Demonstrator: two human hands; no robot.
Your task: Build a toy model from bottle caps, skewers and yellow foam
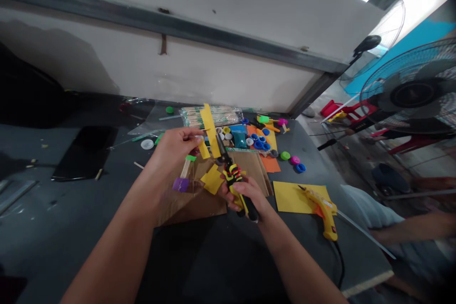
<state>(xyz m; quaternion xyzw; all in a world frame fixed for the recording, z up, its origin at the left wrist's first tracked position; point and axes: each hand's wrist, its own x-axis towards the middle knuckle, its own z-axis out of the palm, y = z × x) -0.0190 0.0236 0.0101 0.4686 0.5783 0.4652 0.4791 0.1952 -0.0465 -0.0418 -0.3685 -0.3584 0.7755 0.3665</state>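
Observation:
Pinched in my left hand (180,145) is a yellow paper strip (210,130), held upright above the table. My right hand (245,192) is wrapped round yellow-and-black pliers-like cutters (231,168), whose dark jaws point up and touch or overlap the strip's lower right edge; I cannot tell whether they grip it. Beneath both hands is a brown cardboard sheet (192,211), bearing cut yellow paper pieces (213,179). Just below my left hand stands a small stick piece with a purple cap (180,184) and a green top (191,157).
A yellow glue gun (326,211) lies partly on a yellow sheet (288,194) at right, its cord running off the table. Bottle caps (261,145) and bagged wooden sticks (213,116) lie behind the cardboard. A black phone (83,152) is at left; a person's arm (416,228) and a fan (413,90) are at right.

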